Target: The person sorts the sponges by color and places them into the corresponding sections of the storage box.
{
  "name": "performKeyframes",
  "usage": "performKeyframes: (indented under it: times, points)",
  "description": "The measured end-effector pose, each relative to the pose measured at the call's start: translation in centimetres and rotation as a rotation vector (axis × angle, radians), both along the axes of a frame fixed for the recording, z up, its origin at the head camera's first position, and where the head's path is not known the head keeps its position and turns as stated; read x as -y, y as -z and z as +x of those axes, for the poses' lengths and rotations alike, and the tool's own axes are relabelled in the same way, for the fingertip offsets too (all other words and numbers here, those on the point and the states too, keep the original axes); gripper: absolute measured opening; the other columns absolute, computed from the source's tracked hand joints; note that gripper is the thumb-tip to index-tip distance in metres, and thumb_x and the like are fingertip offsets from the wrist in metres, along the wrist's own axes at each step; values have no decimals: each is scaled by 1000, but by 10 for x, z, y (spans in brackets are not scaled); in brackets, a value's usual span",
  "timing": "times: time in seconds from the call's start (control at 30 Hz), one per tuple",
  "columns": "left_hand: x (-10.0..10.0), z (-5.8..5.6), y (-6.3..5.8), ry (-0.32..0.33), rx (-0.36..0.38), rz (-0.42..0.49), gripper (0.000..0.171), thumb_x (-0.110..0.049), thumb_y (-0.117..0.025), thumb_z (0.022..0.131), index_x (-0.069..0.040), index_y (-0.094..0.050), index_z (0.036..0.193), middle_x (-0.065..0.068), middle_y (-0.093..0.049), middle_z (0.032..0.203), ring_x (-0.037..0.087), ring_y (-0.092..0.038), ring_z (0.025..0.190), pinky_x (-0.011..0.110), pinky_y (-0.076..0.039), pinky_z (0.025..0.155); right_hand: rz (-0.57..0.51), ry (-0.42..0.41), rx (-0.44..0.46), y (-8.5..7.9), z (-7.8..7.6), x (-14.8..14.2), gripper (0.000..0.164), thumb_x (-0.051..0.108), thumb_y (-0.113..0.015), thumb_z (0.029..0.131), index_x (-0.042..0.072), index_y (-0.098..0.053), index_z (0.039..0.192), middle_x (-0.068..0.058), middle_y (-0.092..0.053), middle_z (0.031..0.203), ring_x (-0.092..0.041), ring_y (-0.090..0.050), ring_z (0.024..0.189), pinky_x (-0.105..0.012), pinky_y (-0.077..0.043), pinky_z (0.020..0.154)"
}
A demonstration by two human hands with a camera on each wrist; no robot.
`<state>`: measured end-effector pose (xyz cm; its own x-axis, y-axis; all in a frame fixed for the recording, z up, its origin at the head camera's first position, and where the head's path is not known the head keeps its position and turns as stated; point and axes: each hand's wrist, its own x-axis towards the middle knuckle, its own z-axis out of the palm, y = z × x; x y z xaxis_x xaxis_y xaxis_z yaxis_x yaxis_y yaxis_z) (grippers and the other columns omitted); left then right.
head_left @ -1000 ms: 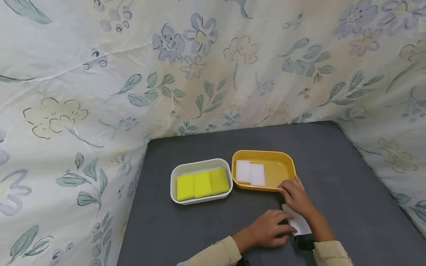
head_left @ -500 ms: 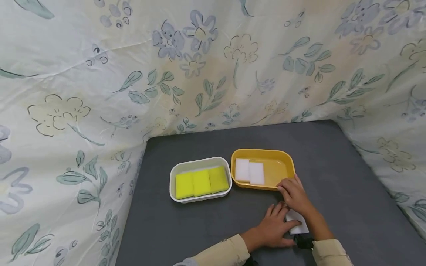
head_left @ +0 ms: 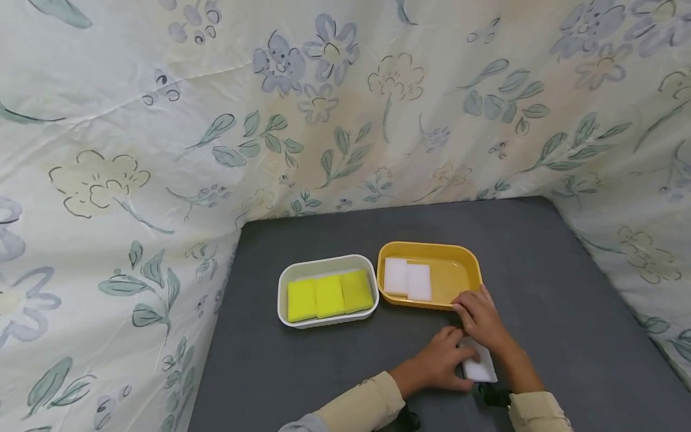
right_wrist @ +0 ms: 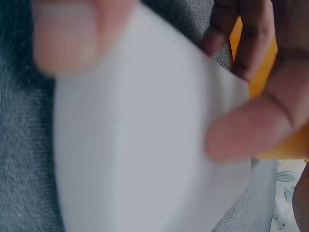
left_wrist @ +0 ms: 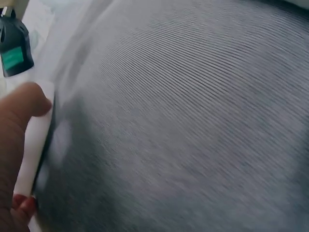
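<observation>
My left hand (head_left: 434,360) grips a flat white sponge (head_left: 481,367) on the dark table, just in front of a yellow tray (head_left: 453,285). In the left wrist view the thumb of my left hand (left_wrist: 17,118) presses on the sponge (left_wrist: 36,142), with a fingertip lower on its edge. Close up in the right wrist view, fingers lie over the same sponge (right_wrist: 154,125). My right hand (head_left: 481,318) holds the tray's near right corner, its wrist passing beside the sponge. Inside the tray, two white sponges (head_left: 396,276) lie side by side at the left.
Left of the yellow tray stands a white tray (head_left: 326,260) with three yellow sponges (head_left: 330,295) in an overlapping row. A floral cloth (head_left: 335,120) surrounds the dark grey table (head_left: 345,366) at the back and sides. Dark wrist cameras sit under the sleeves.
My left hand first spread over the white sponge, then drew its fingers in around it. The sponge has turned slightly. My right hand stays at the yellow tray's corner.
</observation>
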<state>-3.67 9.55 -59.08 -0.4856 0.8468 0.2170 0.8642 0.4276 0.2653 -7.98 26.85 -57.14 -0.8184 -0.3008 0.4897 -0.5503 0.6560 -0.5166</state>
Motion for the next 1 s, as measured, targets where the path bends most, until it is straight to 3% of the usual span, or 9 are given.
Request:
performKeyframes:
  times: [0.33, 0.63, 1.0]
  points:
    - [18, 3, 2, 36, 166, 118, 34, -37, -76, 87, -24, -68, 117, 9, -45, 146, 19, -38, 132, 25, -25, 112, 6, 2, 11, 4, 0, -1, 16, -4, -69, 89, 10, -64, 87, 2, -60, 82, -32, -57, 93, -72, -17, 107]
    - [25, 5, 8, 25, 131, 152, 31, -38, -75, 86, -27, -69, 115, 4, -47, 147, 13, -40, 129, 17, -20, 108, 14, 18, 8, 5, -1, -1, 17, -5, -69, 88, 11, -64, 87, 3, -60, 82, -31, -58, 92, -73, -18, 106]
    - [29, 4, -1, 71, 216, 121, 32, -38, -76, 87, -27, -69, 116, -1, -50, 144, 10, -42, 123, 13, -22, 104, 14, 36, 24, 3, 1, -1, 15, -4, -70, 89, 10, -65, 87, -1, -64, 85, -33, -58, 93, -71, -17, 108]
